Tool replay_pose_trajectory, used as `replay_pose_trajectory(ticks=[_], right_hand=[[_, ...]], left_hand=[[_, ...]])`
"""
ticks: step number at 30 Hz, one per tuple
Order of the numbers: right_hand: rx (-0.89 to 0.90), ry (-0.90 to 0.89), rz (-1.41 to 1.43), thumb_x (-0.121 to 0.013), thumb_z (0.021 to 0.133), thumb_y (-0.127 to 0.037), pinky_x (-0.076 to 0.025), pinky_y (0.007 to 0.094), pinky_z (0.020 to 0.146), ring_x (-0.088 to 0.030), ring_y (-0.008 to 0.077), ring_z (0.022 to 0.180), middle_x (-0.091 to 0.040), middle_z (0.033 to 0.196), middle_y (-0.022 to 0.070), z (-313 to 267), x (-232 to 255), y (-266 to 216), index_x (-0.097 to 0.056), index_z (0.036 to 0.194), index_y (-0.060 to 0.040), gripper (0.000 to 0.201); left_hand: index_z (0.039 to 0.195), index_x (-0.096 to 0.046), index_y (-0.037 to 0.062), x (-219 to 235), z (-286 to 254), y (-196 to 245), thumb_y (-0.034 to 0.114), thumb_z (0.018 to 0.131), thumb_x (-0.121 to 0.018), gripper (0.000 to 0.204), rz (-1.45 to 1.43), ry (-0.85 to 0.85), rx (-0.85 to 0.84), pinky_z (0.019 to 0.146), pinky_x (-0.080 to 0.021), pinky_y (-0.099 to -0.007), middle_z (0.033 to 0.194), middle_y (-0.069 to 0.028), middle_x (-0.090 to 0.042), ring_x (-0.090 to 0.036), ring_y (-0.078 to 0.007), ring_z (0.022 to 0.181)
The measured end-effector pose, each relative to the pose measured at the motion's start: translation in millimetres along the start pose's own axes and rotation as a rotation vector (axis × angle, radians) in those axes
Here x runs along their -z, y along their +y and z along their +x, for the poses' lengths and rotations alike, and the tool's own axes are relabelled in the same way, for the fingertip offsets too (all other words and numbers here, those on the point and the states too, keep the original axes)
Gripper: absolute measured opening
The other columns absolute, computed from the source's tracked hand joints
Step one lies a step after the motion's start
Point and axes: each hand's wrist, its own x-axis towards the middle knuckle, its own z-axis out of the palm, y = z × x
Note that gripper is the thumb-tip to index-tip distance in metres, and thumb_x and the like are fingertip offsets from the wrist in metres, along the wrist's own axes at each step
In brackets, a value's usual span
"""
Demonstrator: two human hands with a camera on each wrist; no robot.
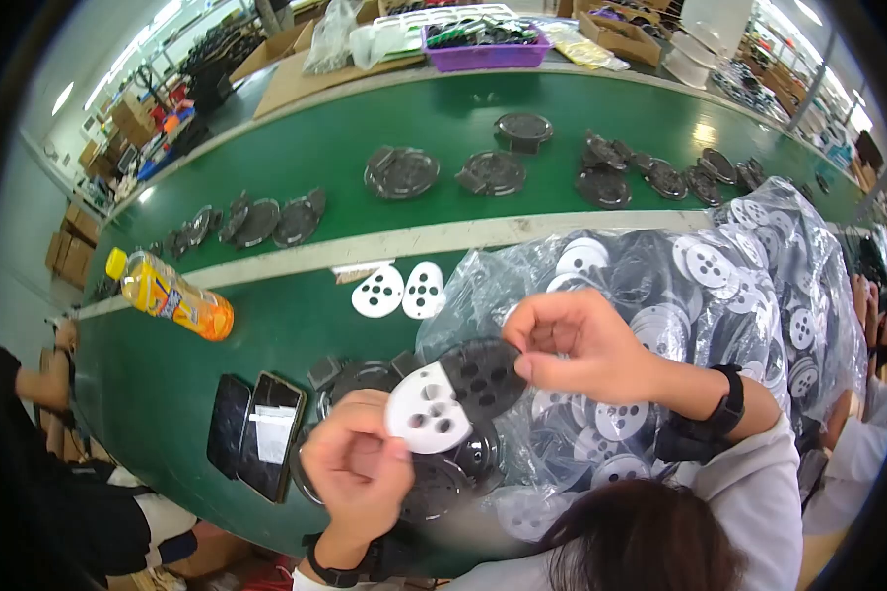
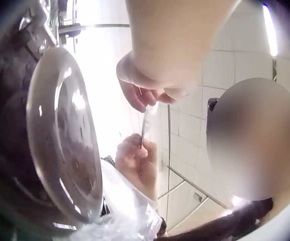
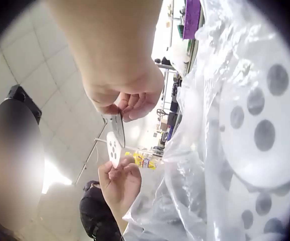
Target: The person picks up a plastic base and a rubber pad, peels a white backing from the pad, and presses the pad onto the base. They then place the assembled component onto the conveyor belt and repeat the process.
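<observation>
My left hand (image 1: 360, 463) pinches a white rounded plate with several holes (image 1: 419, 409) between thumb and fingers. Opposite it, my right hand (image 1: 586, 350) pinches the edge of a dark, similarly holed plate (image 1: 488, 379). The two plates overlap in the head view, held above the bench. From the right wrist, the white plate (image 3: 113, 149) appears nearly edge-on beside the dark plate (image 3: 118, 129). Below my hands lie several glossy black round parts (image 1: 434, 488), partly hidden. Two more white holed plates (image 1: 377, 293) lie flat just beyond my hands.
A large clear plastic bag (image 1: 660, 325) full of white holed plates covers the right side. Two phones (image 1: 271, 433) and an orange drink bottle (image 1: 172, 295) are at left. Past a pale rail (image 1: 404, 239), black round parts (image 1: 401, 173) sit on a green surface. Other people work at both sides.
</observation>
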Motion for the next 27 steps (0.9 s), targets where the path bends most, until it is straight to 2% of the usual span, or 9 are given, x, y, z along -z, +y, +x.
replay_pose_trajectory(ticks=[5,9,12,13,16,17,19,22,27], right_hand=[[-0.024,0.091,0.106,-0.058,0.083,-0.006,-0.046,0.0204,0.061,-0.055,0.0056,0.066,-0.058,0.075,-0.0003,9.3,24.2,-1.7,-0.056,0.084,-0.0023,0.004],[0.044,0.148,0.172,-0.055,0.087,-0.011,-0.049,0.0216,0.061,-0.063,0.0117,0.071,-0.059,0.079,0.0026,17.1,40.5,2.3,-0.052,0.089,-0.005,0.006],[0.018,-0.024,0.442,-0.043,0.088,-0.005,-0.055,0.0317,0.066,-0.066,0.0302,0.091,-0.057,0.1,0.0107,16.0,44.8,-0.7,-0.041,0.094,-0.0054,0.006],[0.02,-0.038,0.442,-0.043,0.088,-0.005,-0.055,0.0317,0.066,-0.066,0.0302,0.091,-0.057,0.1,0.0107,16.9,42.5,-1.8,-0.041,0.094,-0.0054,0.006],[0.003,-0.048,0.403,-0.042,0.086,-0.007,-0.052,0.0341,0.077,-0.062,0.0315,0.097,-0.053,0.118,0.0174,17.8,35.6,-2.6,-0.04,0.119,0.0012,0.034],[0.005,-0.059,0.406,-0.042,0.086,-0.007,-0.052,0.0341,0.077,-0.062,0.0315,0.097,-0.053,0.118,0.0174,17.7,34.1,-1.2,-0.04,0.119,0.0012,0.034],[0.022,-0.071,0.414,-0.045,0.086,-0.011,-0.05,0.0343,0.079,-0.062,0.0283,0.095,-0.055,0.112,0.0167,18.2,35.2,2.4,-0.042,0.117,0.0006,0.033],[0.018,-0.098,0.445,-0.046,0.09,-0.009,-0.05,0.0325,0.078,-0.062,0.022,0.087,-0.059,0.1,0.012,20.4,39.8,10.7,-0.046,0.098,-0.0034,0.01],[0.0,-0.029,0.338,-0.049,0.091,-0.014,-0.048,0.0277,0.073,-0.061,0.0179,0.088,-0.059,0.096,0.0084,17.4,34.0,8.6,-0.047,0.095,-0.006,0.009]], left_hand=[[0.081,-0.053,-0.0033,30.8,18.3,15.7,0.002,0.077,-0.055,0.007,-0.037,0.211,0.029,0.071,-0.041,-0.0227,0.082,-0.0074,-0.058,-0.051,-0.0105,0.072],[0.086,-0.051,-0.0003,58.3,48.1,27.6,0.006,0.083,-0.05,0.007,0.186,-0.066,0.277,0.067,-0.048,-0.0266,0.086,-0.0082,-0.058,-0.058,-0.0134,0.079],[0.085,-0.051,0.002,60.2,85.9,-0.7,0.006,0.084,-0.051,0.004,0.214,-0.143,0.408,0.059,-0.047,-0.0242,0.08,-0.0069,-0.059,-0.061,-0.0137,0.074],[0.083,-0.051,0.0025,62.7,95.9,-13.9,0.006,0.085,-0.051,0.004,0.193,-0.172,0.472,0.056,-0.046,-0.0233,0.078,-0.0065,-0.06,-0.061,-0.0139,0.07],[0.083,-0.052,0.0039,76.8,112.7,-52.4,0.01,0.084,-0.056,0.007,0.435,-0.278,0.581,0.048,-0.043,-0.0199,0.07,-0.0048,-0.062,-0.06,-0.0123,0.057],[0.076,-0.054,0.0032,79.4,112.2,-58.9,0.013,0.08,-0.062,0.014,0.597,-0.27,0.546,0.047,-0.041,-0.0231,0.063,-0.005,-0.06,-0.058,-0.013,0.053],[0.067,-0.055,0.0011,79.3,107.1,-55.0,0.016,0.074,-0.067,0.02,1.268,-0.223,0.189,0.051,-0.045,-0.0325,0.058,-0.0117,-0.059,-0.059,-0.0233,0.053],[0.064,-0.056,0.0014,82.9,107.3,-44.5,0.019,0.072,-0.069,0.024,1.418,-0.107,0.181,0.054,-0.045,-0.037,0.059,-0.0142,-0.058,-0.058,-0.0299,0.055],[0.07,-0.058,0.0021,78.4,93.0,-20.5,0.018,0.072,-0.069,0.019,1.377,-0.129,0.151,0.056,-0.046,-0.0363,0.064,-0.0124,-0.06,-0.059,-0.0277,0.058]])
